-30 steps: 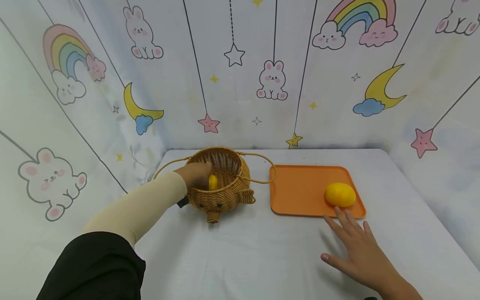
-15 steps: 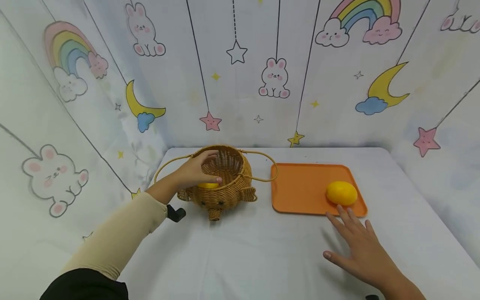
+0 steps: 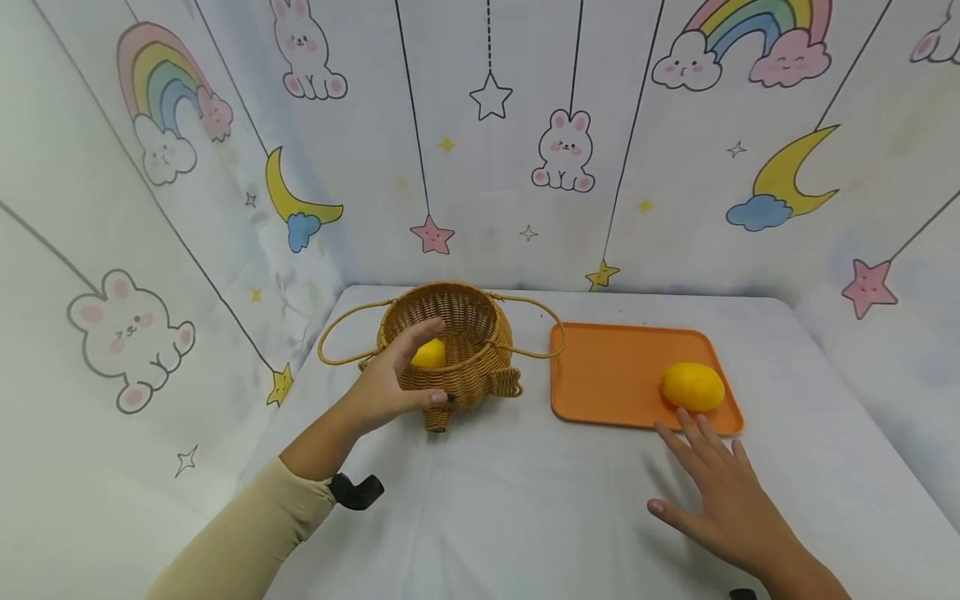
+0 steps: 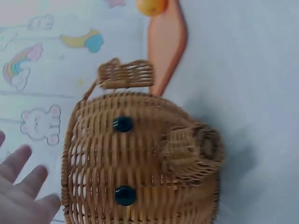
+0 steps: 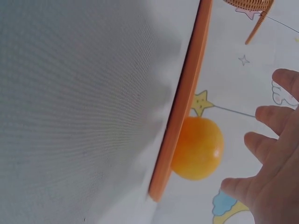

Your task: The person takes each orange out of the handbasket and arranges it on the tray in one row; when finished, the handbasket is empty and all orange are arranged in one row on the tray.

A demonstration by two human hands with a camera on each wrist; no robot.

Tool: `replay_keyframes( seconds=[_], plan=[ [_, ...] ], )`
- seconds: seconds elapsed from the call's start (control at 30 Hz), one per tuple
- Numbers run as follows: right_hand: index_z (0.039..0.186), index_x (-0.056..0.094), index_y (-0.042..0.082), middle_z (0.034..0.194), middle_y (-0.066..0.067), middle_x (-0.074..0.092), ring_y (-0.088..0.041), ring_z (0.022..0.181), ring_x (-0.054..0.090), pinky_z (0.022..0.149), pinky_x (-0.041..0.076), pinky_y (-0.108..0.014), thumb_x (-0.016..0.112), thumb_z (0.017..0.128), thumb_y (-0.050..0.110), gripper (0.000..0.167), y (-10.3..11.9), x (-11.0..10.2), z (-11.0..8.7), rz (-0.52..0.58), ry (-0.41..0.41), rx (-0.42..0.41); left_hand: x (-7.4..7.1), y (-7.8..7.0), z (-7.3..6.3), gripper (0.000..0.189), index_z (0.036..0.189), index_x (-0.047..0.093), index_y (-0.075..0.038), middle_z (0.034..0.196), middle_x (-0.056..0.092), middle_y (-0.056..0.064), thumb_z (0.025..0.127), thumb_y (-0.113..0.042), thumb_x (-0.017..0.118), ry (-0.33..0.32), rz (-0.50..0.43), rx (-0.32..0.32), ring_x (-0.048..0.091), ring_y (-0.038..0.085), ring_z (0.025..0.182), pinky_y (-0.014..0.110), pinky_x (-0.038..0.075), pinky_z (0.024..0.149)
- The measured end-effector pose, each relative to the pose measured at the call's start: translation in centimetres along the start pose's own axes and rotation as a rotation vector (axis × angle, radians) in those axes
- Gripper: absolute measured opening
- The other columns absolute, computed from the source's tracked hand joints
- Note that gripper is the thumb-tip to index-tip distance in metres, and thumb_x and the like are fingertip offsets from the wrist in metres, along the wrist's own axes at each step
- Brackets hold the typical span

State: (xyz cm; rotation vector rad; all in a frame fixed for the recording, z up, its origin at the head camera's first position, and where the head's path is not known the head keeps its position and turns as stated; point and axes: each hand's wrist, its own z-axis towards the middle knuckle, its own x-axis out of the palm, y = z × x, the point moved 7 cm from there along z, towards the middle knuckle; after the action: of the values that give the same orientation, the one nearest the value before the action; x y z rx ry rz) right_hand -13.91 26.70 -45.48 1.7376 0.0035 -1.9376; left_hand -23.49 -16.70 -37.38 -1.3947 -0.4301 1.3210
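Seeing both hands spread wide: left hand (image 3: 382,387) up at the near rim of the basket (image 3: 482,377), right hand (image 3: 716,500) just off the tray's (image 3: 607,371) front edge. Can't tell about contact at the rim. Spotting one yellow fruit (image 3: 430,354) inside the basket, another yellow fruit (image 3: 693,387) near the tray's front right corner. Noticing a tight basket-to-tray gap, but loads of bench (image 3: 525,500) between the hands.

Rough woven basket (image 3: 480,377), seemingly wicker

A white table (image 3: 525,508) bears basket (image 3: 478,377) and tray (image 3: 607,375).
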Motion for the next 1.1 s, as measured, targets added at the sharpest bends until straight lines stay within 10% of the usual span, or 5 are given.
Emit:
replay_keyframes(
  seconds=[0.17,0.3,0.63,1.1],
  plan=[
    [0.171,0.028,0.028,0.177,-0.017,0.018,-0.042,0.163,0.010,0.121,-0.012,-0.073,0.080,0.090,0.058,0.101,0.1,0.1,-0.1,0.007,0.003,0.008,3.2,-1.1,-2.2,0.110,0.168,0.035,-0.022,0.174,0.030,-0.001,0.081,-0.063,0.087,-0.037,0.474,0.148,0.024,0.028,0.161,0.066,0.025,0.124],
    [0.172,0.026,0.030,0.178,-0.012,0.014,-0.041,0.163,0.009,0.121,-0.013,-0.071,0.079,0.090,0.060,0.102,0.2,0.2,-0.1,-0.001,0.013,0.009,6.7,-1.2,-4.1,0.115,0.170,0.032,-0.022,0.175,0.029,0.009,0.080,-0.079,0.076,0.019,0.661,0.234,0.021,0.035,0.162,0.071,0.020,0.123],
    [0.171,0.028,0.025,0.177,-0.017,0.015,-0.043,0.163,0.005,0.118,-0.014,-0.076,0.070,0.091,0.071,0.101,0.1,1.4,-0.4,-0.021,0.111,0.075,12.2,0.9,-7.1,0.119,0.173,0.014,-0.033,0.179,0.011,0.007,0.081,-0.087,0.066,0.222,0.842,0.194,0.016,0.042,0.162,0.074,0.022,0.121],
    [0.172,0.023,0.030,0.179,-0.011,0.011,-0.044,0.162,0.011,0.120,-0.016,-0.069,0.070,0.092,0.070,0.102,0.8,1.6,-0.9,-0.077,0.085,0.029,12.8,1.9,-7.1,0.115,0.173,0.013,-0.034,0.179,0.009,0.005,0.084,-0.088,0.061,0.226,0.867,0.116,0.011,0.038,0.164,0.072,0.018,0.123]
  ],
)
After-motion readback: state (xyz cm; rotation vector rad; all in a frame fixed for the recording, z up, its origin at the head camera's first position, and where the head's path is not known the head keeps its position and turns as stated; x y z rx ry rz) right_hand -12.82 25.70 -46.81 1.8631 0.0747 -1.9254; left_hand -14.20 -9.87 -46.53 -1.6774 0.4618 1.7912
